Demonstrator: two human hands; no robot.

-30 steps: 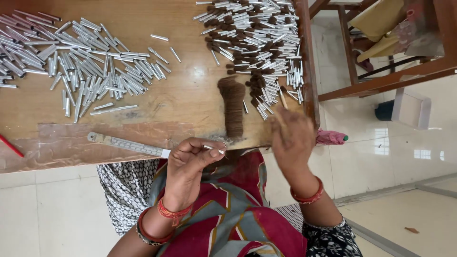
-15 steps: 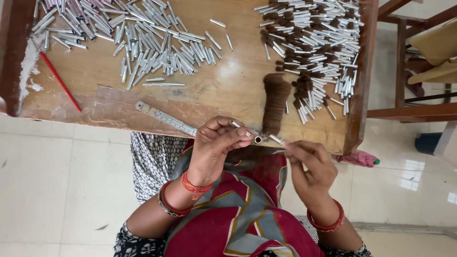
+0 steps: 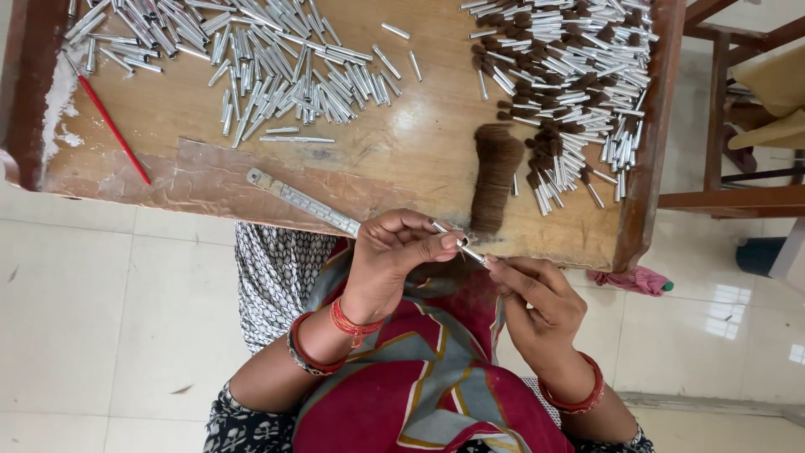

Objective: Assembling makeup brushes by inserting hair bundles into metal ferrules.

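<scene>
The end of the small metal tube (image 3: 459, 241) is hidden between your fingertips, so you cannot tell if hair is already in it. The tube piles at 11 o'clock (image 3: 260, 63) and 1 o'clock (image 3: 570, 75) are cut off by the top edge. Your left hand (image 3: 394, 252) is curled, thumb and fingers pinching the tube just over the near edge of the wooden table (image 3: 402, 159). Your right hand (image 3: 537, 302), at 4 o'clock from it, pinches the other end with fingers half closed. The brown hair bundle (image 3: 496, 172) lies at 12 o'clock from the tube.
</scene>
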